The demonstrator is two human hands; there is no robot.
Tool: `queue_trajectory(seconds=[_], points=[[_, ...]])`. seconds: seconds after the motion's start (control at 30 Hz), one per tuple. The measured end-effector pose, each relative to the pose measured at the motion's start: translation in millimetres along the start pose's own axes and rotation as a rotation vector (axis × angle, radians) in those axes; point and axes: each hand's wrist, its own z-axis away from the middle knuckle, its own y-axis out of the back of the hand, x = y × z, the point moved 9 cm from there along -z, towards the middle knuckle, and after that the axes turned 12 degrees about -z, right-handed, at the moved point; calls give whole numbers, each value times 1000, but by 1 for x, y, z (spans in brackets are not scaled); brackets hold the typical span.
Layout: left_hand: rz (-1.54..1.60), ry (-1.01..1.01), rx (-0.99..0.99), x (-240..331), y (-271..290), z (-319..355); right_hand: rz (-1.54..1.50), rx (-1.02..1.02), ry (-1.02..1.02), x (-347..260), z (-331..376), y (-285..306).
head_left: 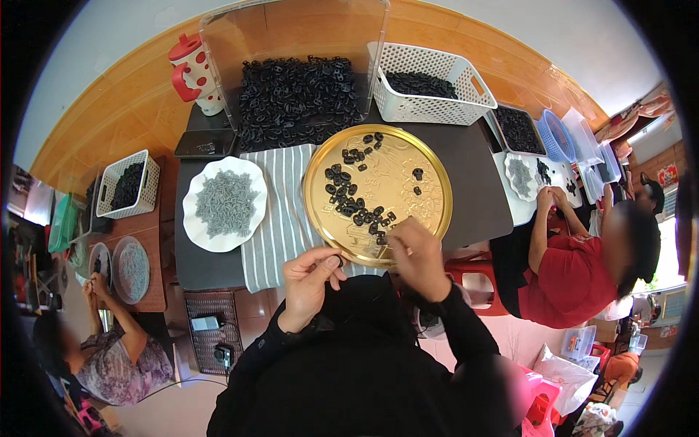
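Observation:
My left hand (311, 285) is closed in front of the tray's near rim, with a small black plastic piece (338, 259) pinched between thumb and forefinger. Over the near right of the round gold tray (429, 182), my right hand (419, 258) has its fingers bent down and drawn together. Their tips are beside several black oval pieces (380, 218); whatever they grip is too small to tell. More such pieces (341, 178) lie in loose groups across the tray's left and far side.
Left of the tray, a white scalloped plate (191, 231) of small grey-clear parts rests by a striped cloth (280, 218). Behind stand a clear bin (291, 36) of black pieces, a white basket (437, 109), a phone (206, 143) and a red-lidded tumbler (200, 73). People (575, 269) work at both sides.

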Motion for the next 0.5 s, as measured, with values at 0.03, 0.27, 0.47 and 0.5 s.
queue_trajectory(seconds=[0.03, 0.27, 0.47, 0.5], points=[[-16, -27, 12, 2, 0, 0, 58, -27, -30, 9, -2, 7], [-128, -78, 46, 6, 2, -1, 43, -187, 33, 17, 6, -11], [-205, -15, 121, 4, 22, -3, 100, -266, 80, 8, -2, -37], [-219, -27, 110, 3, 23, -4, 100, -270, 82, 6, -5, -42]])
